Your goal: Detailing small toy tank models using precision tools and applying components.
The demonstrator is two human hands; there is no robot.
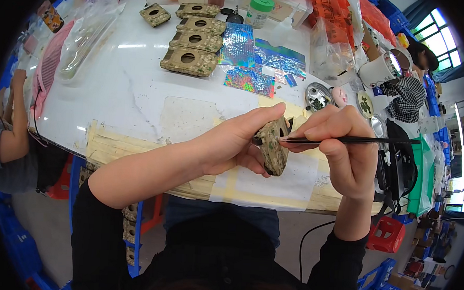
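Observation:
My left hand [232, 141] grips a camouflage-patterned toy tank hull [273, 153], tilted up on its edge above the table's front, thumb on top and fingers beneath. Black tweezers [376, 142] lie pinched in my right hand [349, 151]. Their tips meet the near face of the hull; whether they hold a tiny part is too small to tell. Further back, a row of similar camouflage hulls [190, 63] with round holes stands on the table, and a single hull [155, 15] sits apart at its left.
Shiny holographic sheets [250, 82] lie beside the row. Round metal dishes [318, 96] with small green parts stand to the right, near a green-lidded jar [260, 11] and a squeeze bottle [283, 29]. White paper [264, 188] covers the taped front edge. Another person's arm [19, 107] rests at left.

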